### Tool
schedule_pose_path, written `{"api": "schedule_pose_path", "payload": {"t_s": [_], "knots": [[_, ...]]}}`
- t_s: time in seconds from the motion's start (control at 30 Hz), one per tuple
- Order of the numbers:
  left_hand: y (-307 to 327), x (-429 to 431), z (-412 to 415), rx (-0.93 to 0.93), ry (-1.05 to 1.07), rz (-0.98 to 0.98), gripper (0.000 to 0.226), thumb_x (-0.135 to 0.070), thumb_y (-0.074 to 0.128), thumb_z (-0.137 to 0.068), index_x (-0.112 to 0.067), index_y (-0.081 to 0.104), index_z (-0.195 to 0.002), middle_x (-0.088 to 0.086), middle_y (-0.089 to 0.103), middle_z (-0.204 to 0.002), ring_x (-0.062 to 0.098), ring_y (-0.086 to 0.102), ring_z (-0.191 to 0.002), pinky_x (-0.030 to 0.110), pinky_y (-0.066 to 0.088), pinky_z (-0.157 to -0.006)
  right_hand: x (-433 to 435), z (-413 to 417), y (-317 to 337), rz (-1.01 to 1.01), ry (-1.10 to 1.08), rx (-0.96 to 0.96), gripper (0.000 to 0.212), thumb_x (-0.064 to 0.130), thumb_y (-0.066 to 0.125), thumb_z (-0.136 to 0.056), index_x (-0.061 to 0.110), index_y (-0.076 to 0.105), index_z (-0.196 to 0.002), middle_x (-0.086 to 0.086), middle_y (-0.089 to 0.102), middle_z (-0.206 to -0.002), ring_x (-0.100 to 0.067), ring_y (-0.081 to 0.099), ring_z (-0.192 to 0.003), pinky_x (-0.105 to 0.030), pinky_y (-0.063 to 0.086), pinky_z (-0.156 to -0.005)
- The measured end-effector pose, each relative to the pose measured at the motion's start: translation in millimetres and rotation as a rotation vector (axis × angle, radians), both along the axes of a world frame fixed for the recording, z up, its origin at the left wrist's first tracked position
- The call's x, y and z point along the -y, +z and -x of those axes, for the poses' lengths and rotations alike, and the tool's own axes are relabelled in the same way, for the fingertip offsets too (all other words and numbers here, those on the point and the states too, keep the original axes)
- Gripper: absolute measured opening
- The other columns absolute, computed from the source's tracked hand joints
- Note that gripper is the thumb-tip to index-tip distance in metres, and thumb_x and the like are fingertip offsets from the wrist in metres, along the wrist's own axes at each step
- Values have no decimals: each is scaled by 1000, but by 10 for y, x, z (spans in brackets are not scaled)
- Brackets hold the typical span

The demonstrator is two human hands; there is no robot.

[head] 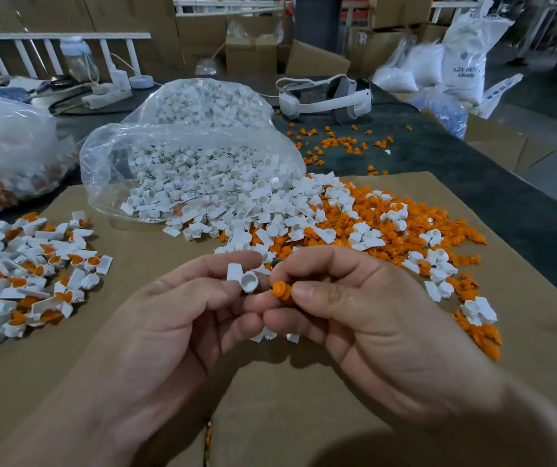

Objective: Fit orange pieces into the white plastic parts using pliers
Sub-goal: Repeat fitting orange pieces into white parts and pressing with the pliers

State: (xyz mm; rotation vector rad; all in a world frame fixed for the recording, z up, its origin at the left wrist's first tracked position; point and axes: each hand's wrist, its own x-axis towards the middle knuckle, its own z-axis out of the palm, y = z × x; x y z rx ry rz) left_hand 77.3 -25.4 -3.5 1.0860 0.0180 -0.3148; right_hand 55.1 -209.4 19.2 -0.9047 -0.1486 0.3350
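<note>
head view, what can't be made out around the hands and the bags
- Pliers: none in sight in the head view.
- Orange piece: rear end covered by right hand fingers.
- White part: far side hidden by left hand fingers.
- Left bag: cut by frame edge, contents hazed by plastic.
- Sack print: too blurred to read.

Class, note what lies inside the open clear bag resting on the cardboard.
The clear bag holds a heap of white plastic parts, spilling out of its mouth onto the cardboard. Anything beneath the heap is covered.
</note>
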Motion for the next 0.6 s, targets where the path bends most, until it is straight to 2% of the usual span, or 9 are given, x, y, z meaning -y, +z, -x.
{"api": "schedule_pose_path", "payload": {"t_s": [0.13, 0.3, 0.37, 0.43, 0.47, 0.53, 0.6], "knots": [[88, 53, 90, 36, 51, -62, 39, -11, 75, -54, -7, 80, -93, 23, 74, -82, 18, 71, -60, 22, 58, -53, -2, 3, 26, -64, 36, -45, 17, -6, 61, -77, -1, 71, -90, -25, 69, -90, -35, 71, -80, -29, 58, -64], [200, 162, 183, 102, 141, -154, 14, -16, 71, -57, -13, 78, -68, 18, 69, -62, 17, 63, -43, 16, 45, -36, 19, 6, 48, -128, 77, -128, 18, -5, 63, -76, 2, 72, -90, -24, 69, -89, -33, 71, -76, -28, 58, -60], [204, 180, 194, 135, 155, -183, 12, -21, 76, -51, -16, 75, -62, 16, 66, -58, 18, 62, -43, 18, 46, -37, 27, -1, 39, -135, 89, -136, 18, -4, 63, -77, 3, 72, -91, -24, 69, -90, -34, 71, -76, -28, 58, -60], [162, 156, 190, 169, 165, -249, 21, -13, 84, -45, -16, 73, -63, 16, 66, -60, 20, 62, -48, 22, 50, -41, 41, -8, 23, -135, 86, -120, 18, -4, 63, -77, 3, 72, -91, -22, 69, -89, -32, 71, -75, -28, 58, -61], [136, 139, 187, 185, 165, -302, 22, -9, 86, -49, -15, 73, -66, 17, 66, -62, 22, 61, -51, 23, 51, -44, 44, -11, 8, -115, 68, -103, 18, -3, 64, -76, 5, 72, -91, -21, 69, -88, -30, 71, -75, -28, 58, -62], [99, 115, 186, 208, 174, -382, 22, -16, 88, -56, -14, 73, -72, 20, 65, -65, 24, 60, -54, 23, 50, -46, 44, -17, -23, -9, 0, -33, 17, 1, 66, -76, 8, 73, -90, -17, 70, -86, -29, 71, -76, -28, 57, -65], [73, 119, 178, 220, 185, -390, 16, -24, 81, -63, -15, 72, -72, 20, 65, -64, 22, 59, -53, 23, 48, -45, 38, -5, -49, 195, -89, 87, 14, 6, 68, -78, 14, 72, -89, -12, 72, -83, -27, 71, -76, -29, 57, -69]]}}
